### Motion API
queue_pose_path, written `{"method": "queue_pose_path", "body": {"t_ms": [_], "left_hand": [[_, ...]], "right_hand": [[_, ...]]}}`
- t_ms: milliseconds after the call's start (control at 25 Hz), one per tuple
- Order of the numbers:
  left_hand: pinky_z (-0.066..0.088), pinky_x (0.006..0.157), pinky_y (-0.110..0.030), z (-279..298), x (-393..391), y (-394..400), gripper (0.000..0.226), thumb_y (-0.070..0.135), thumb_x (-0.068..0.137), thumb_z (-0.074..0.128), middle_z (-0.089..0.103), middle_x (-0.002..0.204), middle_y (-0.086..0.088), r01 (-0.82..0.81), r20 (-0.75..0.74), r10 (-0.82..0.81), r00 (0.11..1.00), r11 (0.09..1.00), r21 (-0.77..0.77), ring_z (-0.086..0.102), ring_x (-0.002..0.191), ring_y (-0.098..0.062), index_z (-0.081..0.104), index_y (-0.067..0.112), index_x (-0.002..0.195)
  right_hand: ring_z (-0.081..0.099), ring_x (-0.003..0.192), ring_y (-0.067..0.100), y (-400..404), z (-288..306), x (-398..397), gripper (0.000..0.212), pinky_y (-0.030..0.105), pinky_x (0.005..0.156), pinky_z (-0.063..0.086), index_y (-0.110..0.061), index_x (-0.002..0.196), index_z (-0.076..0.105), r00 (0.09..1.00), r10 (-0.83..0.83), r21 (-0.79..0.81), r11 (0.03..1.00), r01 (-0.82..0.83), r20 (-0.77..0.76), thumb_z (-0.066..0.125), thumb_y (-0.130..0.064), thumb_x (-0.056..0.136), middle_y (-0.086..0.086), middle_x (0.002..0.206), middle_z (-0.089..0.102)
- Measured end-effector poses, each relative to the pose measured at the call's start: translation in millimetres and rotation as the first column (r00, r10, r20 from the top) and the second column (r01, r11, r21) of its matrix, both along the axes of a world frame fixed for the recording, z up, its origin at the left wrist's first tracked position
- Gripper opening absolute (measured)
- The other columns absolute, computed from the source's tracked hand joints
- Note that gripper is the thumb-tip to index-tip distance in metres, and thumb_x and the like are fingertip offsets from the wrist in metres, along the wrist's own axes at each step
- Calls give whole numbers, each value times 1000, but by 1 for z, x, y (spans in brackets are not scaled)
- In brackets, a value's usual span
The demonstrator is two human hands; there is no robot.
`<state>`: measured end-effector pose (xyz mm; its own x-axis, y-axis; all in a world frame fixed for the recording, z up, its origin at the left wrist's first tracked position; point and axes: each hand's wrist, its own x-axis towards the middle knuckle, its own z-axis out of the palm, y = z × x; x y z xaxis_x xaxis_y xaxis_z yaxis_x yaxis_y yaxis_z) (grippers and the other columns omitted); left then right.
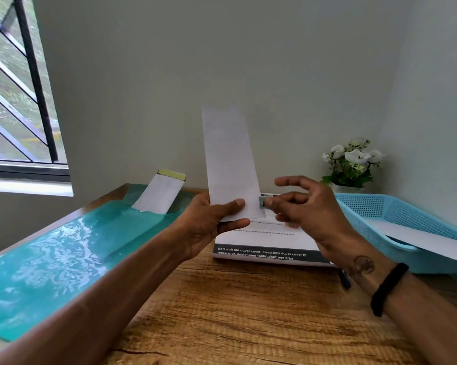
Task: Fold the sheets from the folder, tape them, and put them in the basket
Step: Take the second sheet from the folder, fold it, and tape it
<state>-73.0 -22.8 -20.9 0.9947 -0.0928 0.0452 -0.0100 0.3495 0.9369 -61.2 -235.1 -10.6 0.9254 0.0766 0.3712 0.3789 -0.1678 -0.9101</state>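
On the left of the bench (pixel 248 312) lies the green folder (pixel 51 254), with a folded sheet (pixel 158 196) leaning at its far end. Our left hand (pixel 211 225) is closed on the bottom of a narrow folded sheet of paper (pixel 230 159), thumb in front, and holds it upright above the bench. Our right hand (pixel 309 214) pinches a small piece of tape (pixel 263 202) against the right edge of the paper; its other fingers are spread loose.

We think the tape may go on crooked, or the fold may spring open if the left thumb slips, because the paper stands free in the air. The printed sheets (pixel 266 246) lie just under the hands. To the right, the blue basket (pixel 406 214) already has one sheet in it; the way there looks open, and the flowers (pixel 353 162) stand behind it, near the wall.
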Motion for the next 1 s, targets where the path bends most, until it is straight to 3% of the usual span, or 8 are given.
{"method": "queue_pose_path", "body": {"t_ms": [480,760,1000], "left_hand": [[65,83,-40,-13,8,-9,45,11,94,70,67,132,-17,-35,68,31,997,998,60,75,106,-33,56,3,136],[63,91,-41,-12,4,-11,57,11,82,83,70,125,-17,-54,113,39,993,989,135,76,106,-30,58,3,133],[65,79,-33,-14,3,-13,48,4,87,78,72,121,-18,-83,115,69,991,989,119,78,98,-31,59,1,132]], "right_hand": [[79,77,21,9,-10,-4,40,47,83,65,-20,107,71,997,-64,-75,995,68,53,93,-17,73,4,76,81],[79,75,15,11,-12,-7,33,40,81,65,-21,101,73,990,-92,-98,990,103,108,92,-23,75,3,77,80],[79,74,15,12,-13,-8,30,43,81,65,-20,98,74,990,-101,-97,989,111,102,93,-22,74,2,76,80]]}}
